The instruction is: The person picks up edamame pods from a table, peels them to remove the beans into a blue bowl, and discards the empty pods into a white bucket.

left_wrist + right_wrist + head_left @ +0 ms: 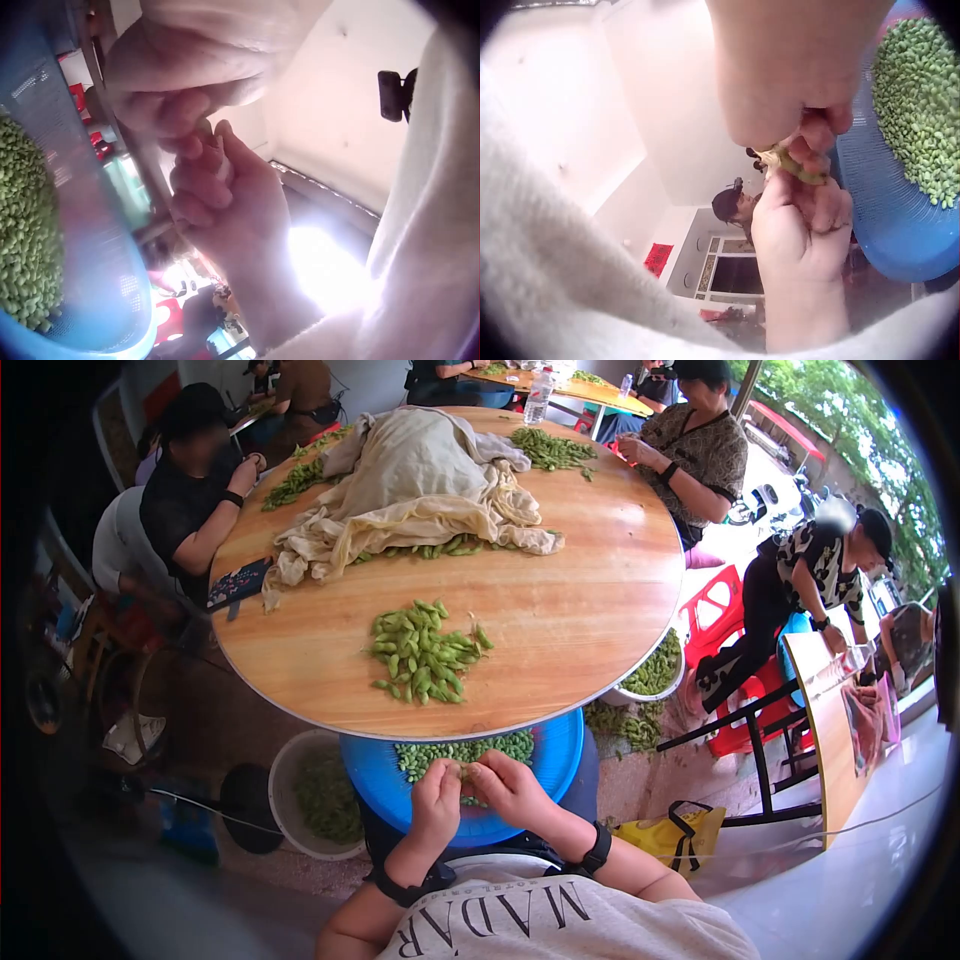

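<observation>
Over a blue plastic basket [365, 785], my two hands meet at the fingertips around one green soybean pod [804, 174]. The left hand [437, 805] pinches it from one side, its fingers curled. From the other side the right hand [512, 790] grips the pod between thumb and fingers. In the right wrist view a pale, frayed end of the pod sticks out between the hands; the rest is mostly covered by fingers. Shelled green beans [922, 112] fill much of the basket below. A heap of unshelled pods [420, 655] lies near the table's front edge.
The round wooden table [560, 640] stands just beyond the basket. A cream cloth [410, 480] covers a mound there, with more pods around it. A white bucket [285, 800] stands left of the basket, a pod-filled tub [655, 670] at right. Other people sit around.
</observation>
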Demonstrator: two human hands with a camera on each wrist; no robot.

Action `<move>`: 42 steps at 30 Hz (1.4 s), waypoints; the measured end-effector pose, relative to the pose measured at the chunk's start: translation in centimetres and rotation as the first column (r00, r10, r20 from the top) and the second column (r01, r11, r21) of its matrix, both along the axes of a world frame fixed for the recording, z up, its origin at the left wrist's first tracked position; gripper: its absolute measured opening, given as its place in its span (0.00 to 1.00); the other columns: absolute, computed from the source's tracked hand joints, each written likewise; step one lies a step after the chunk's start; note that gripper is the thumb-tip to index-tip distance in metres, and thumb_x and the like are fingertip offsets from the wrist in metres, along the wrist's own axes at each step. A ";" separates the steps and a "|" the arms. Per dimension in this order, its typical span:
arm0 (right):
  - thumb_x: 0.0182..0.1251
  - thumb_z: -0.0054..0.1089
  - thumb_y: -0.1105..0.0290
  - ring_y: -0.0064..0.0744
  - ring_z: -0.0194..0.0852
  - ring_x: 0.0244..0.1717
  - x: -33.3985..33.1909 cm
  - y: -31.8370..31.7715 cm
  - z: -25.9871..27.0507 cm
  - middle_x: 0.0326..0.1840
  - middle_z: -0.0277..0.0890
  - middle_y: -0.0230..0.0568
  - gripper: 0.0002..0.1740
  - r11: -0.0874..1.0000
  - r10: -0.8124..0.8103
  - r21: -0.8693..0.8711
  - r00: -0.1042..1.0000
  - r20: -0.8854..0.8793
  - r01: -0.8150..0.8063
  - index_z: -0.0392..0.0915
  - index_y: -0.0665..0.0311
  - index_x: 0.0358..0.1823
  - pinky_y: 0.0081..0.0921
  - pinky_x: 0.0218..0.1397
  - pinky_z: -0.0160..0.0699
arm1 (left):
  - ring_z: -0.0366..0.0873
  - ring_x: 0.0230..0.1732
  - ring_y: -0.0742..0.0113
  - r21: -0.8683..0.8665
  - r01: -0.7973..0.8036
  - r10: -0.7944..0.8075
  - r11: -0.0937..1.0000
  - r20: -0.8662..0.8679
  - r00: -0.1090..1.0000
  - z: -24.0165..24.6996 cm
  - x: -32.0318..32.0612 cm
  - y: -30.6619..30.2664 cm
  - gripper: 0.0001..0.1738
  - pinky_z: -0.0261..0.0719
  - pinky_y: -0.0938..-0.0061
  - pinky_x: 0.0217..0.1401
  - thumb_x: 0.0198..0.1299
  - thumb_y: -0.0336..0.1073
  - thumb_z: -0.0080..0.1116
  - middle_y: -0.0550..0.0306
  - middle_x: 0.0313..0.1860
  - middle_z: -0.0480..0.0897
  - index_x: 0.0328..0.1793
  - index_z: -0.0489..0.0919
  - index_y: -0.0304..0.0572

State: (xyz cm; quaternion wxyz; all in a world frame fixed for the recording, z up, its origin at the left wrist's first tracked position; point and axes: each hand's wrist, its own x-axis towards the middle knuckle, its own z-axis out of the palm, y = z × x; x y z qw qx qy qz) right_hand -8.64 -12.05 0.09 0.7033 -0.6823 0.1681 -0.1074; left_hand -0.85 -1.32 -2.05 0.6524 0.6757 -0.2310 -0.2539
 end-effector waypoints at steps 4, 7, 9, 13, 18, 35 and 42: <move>0.69 0.46 0.64 0.16 0.61 0.22 -0.4 -0.7 -1.2 0.21 0.67 0.28 0.13 0.989 0.038 0.146 0.999 0.004 -0.039 0.67 0.65 0.28 0.16 0.25 0.63 | 0.61 0.15 0.83 0.065 0.114 -0.100 0.991 -0.191 0.977 -0.5 0.3 0.5 0.12 0.56 0.87 0.15 0.65 0.37 0.43 0.67 0.17 0.70 0.30 0.72 0.41; 0.68 0.47 0.63 0.16 0.61 0.22 -0.9 -0.9 -2.0 0.21 0.67 0.28 0.13 0.978 0.099 0.185 0.995 -0.018 -0.094 0.69 0.65 0.30 0.16 0.25 0.62 | 0.61 0.14 0.83 0.097 0.115 -0.070 0.989 -0.380 0.922 -0.8 0.5 1.0 0.12 0.55 0.88 0.13 0.65 0.38 0.44 0.67 0.17 0.70 0.30 0.72 0.42; 0.67 0.49 0.62 0.17 0.63 0.23 -0.9 -1.3 -3.0 0.22 0.68 0.29 0.13 0.976 0.149 0.169 0.987 -0.059 -0.137 0.71 0.66 0.32 0.16 0.25 0.63 | 0.63 0.15 0.82 0.112 0.137 -0.081 0.984 -0.402 0.912 -1.5 0.8 1.4 0.12 0.58 0.86 0.15 0.64 0.37 0.45 0.66 0.17 0.71 0.29 0.73 0.41; 0.60 0.58 0.62 0.22 0.69 0.25 -0.8 -2.1 -2.8 0.23 0.73 0.37 0.14 0.965 0.103 -0.227 0.984 -0.147 -0.135 0.74 0.67 0.36 0.20 0.27 0.68 | 0.67 0.18 0.80 0.311 0.140 -0.140 0.940 -0.023 0.990 -2.8 1.1 1.6 0.12 0.63 0.84 0.19 0.63 0.35 0.48 0.64 0.18 0.73 0.28 0.74 0.38; 0.53 0.63 0.64 0.32 0.73 0.24 -0.2 -2.3 -2.6 0.23 0.74 0.44 0.13 0.945 0.098 -0.303 0.991 -0.096 -0.123 0.76 0.66 0.34 0.26 0.28 0.72 | 0.71 0.20 0.74 0.322 0.139 -0.161 0.937 0.044 0.986 -2.3 0.7 1.6 0.12 0.68 0.78 0.23 0.61 0.35 0.49 0.58 0.17 0.75 0.30 0.75 0.34; 0.50 0.59 0.68 0.44 0.77 0.26 0.3 -3.2 -4.2 0.23 0.74 0.51 0.10 0.847 0.080 -0.528 0.997 0.003 -0.066 0.76 0.67 0.31 0.33 0.30 0.74 | 0.66 0.11 0.76 0.430 0.147 -0.216 0.891 0.116 0.969 -4.1 1.6 1.3 0.09 0.63 0.79 0.14 0.59 0.30 0.49 0.60 0.15 0.74 0.28 0.74 0.34; 0.55 0.60 0.71 0.22 0.72 0.23 0.1 -3.6 -4.2 0.21 0.74 0.38 0.07 0.980 0.147 -0.118 0.983 -0.106 -0.160 0.74 0.68 0.31 0.23 0.26 0.72 | 0.67 0.12 0.77 0.281 0.204 -0.165 0.938 -0.158 0.974 -0.8 1.8 0.2 0.11 0.64 0.79 0.14 0.61 0.33 0.48 0.61 0.12 0.72 0.26 0.72 0.37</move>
